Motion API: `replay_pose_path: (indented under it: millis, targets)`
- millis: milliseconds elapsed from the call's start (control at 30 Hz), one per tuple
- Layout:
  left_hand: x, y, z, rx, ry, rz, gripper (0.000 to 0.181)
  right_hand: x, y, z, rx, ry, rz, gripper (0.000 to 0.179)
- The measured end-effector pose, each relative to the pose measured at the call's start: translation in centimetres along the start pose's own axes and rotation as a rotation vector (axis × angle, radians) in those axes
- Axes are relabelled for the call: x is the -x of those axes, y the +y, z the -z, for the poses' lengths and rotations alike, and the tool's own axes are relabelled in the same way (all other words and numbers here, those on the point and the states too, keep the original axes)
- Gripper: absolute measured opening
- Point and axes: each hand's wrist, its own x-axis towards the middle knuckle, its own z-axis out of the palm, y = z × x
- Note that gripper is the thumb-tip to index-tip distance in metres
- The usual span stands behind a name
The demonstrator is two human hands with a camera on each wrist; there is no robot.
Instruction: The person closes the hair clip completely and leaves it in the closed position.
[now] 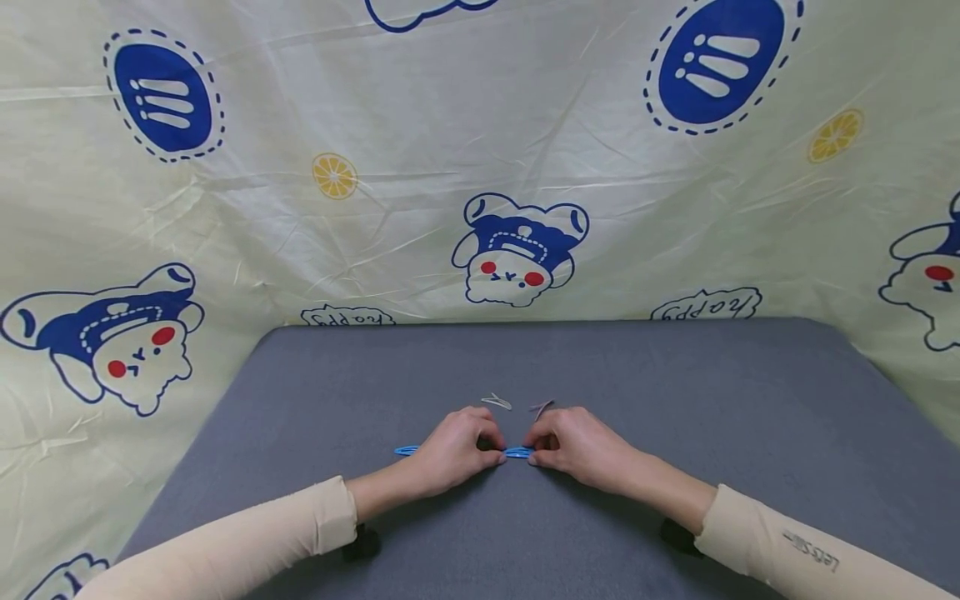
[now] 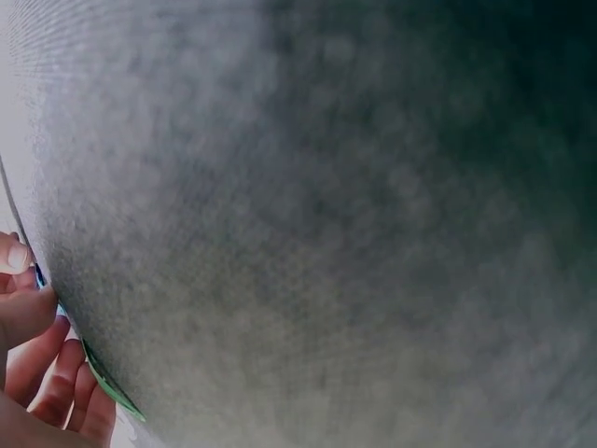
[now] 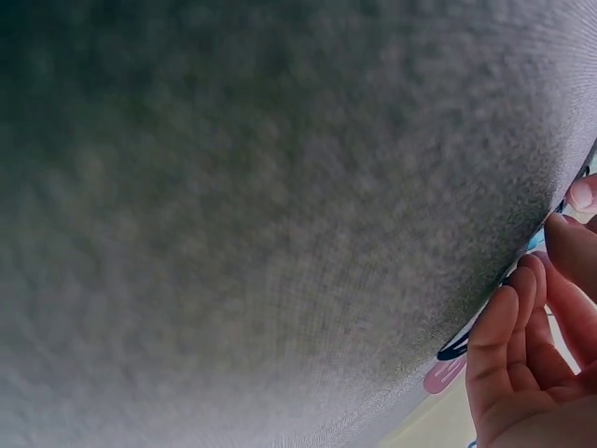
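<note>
A blue snap hair clip [image 1: 517,452] lies between the two hands, low over the grey tabletop. My left hand [image 1: 459,450] pinches its left end with thumb and fingertips. At its other end, the thumb and forefinger of my right hand [image 1: 581,447] pinch it as well. Fingertips cover both ends of the clip. Another blue clip [image 1: 406,450] sticks out to the left from behind the left hand. Beyond the hands lie a cream clip [image 1: 497,402] and a purplish clip [image 1: 542,407], both with their parts spread apart.
The grey cloth-covered table [image 1: 360,367] reaches back to a pale printed curtain [image 1: 405,242]. In the left wrist view, a green curved piece [image 2: 112,385] shows by the fingers. A dark blue piece [image 3: 453,351] and a pink one [image 3: 442,375] appear beside the right hand's fingers.
</note>
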Motion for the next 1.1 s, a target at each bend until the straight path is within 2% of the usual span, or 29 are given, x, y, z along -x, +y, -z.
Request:
replay_pose_path:
  millis: [233, 433, 700, 900, 1100]
  targets:
    - [0.0, -0.1, 0.1, 0.014, -0.024, -0.003, 0.008, 0.5, 0.0, 0.2, -0.029, 0.011, -0.015, 0.009]
    - [0.2, 0.0, 0.4, 0.033, -0.016, -0.002, 0.01, 0.8, -0.4, 0.3, -0.056, 0.026, -0.028, 0.011]
    - [-0.3, 0.4, 1.0, 0.052, 0.035, 0.015, 0.011, 1.2, -0.8, 1.1, -0.075, 0.074, -0.029, 0.011]
    - [-0.9, 0.6, 1.9, 0.117, 0.073, 0.039, 0.012, 1.1, -0.8, 1.7, -0.048, 0.093, -0.035, 0.011]
    - [-1.2, 0.1, 2.3, 0.158, 0.11, 0.056, 0.013, 0.7, -0.7, 2.3, -0.029, 0.112, -0.043, 0.014]
